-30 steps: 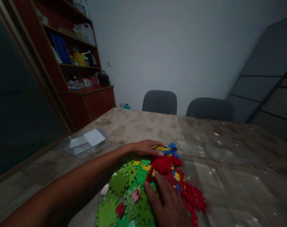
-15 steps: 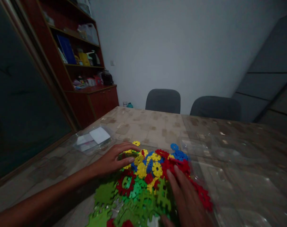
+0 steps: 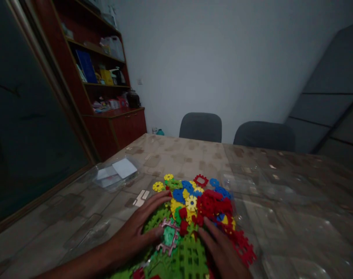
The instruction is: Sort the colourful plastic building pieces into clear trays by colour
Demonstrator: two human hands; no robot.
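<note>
A heap of plastic interlocking toy pieces [image 3: 191,248] lies on the table in front of me. Yellow notched discs [image 3: 191,203] and blue ones [image 3: 187,186] gather at its far side, red pieces [image 3: 213,205] to the right, green square pieces [image 3: 191,257] nearest me. My left hand [image 3: 143,228] rests over the heap's left side, fingers stretched forward and thumb apart, the thumb tip by a pinkish notched square frame [image 3: 174,248]. At the right, my right hand [image 3: 224,250] has its fingers extended against green and red pieces. Neither hand grips a piece that I can see.
A clear plastic tray with white papers [image 3: 124,167] stands at the left. Clear plastic packaging [image 3: 284,224] covers the right side of the table. Two grey chairs [image 3: 200,127] stand behind the table's far edge [image 3: 170,136], and a red-brown cabinet [image 3: 127,126] at the back left.
My left hand has come nearer to me along the heap; my right hand has shifted slightly down. Pieces have been moved about: a red ring lies at the far edge, and the pinkish frame now shows.
</note>
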